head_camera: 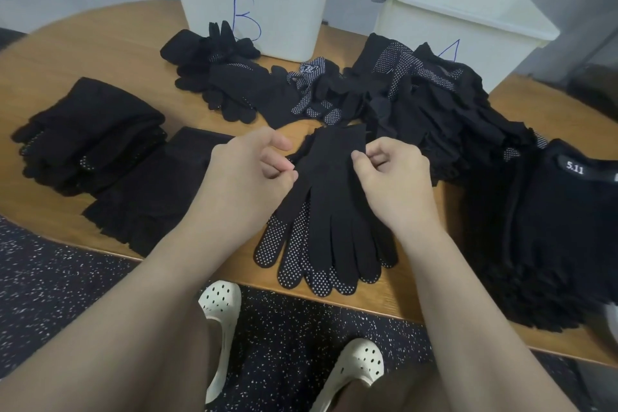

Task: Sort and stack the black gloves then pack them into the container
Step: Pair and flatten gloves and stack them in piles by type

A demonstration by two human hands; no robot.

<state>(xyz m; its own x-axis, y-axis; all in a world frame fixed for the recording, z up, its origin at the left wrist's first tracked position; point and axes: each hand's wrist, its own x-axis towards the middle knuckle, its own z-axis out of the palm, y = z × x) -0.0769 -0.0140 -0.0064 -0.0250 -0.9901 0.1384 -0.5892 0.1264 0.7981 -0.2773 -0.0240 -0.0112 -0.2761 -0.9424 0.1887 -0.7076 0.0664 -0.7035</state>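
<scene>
Your left hand [249, 170] and right hand [388, 174] each pinch the glove pair [329, 204] lying on the surface [100, 43], grip clamped at its edges.

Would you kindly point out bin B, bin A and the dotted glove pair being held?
Bin B [287, 10], head view, front wall beside the letter.
Bin A [475, 43], head view, front wall.
Glove pair [331, 197], head view, back of the top glove.

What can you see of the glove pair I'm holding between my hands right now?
The glove pair is black knit, two gloves laid one over the other, the lower one's white-dotted fingers showing. It lies flat on the wooden table, cuffs away, fingertips toward the near edge. The left hand and right hand pinch its sides near the cuff.
</scene>
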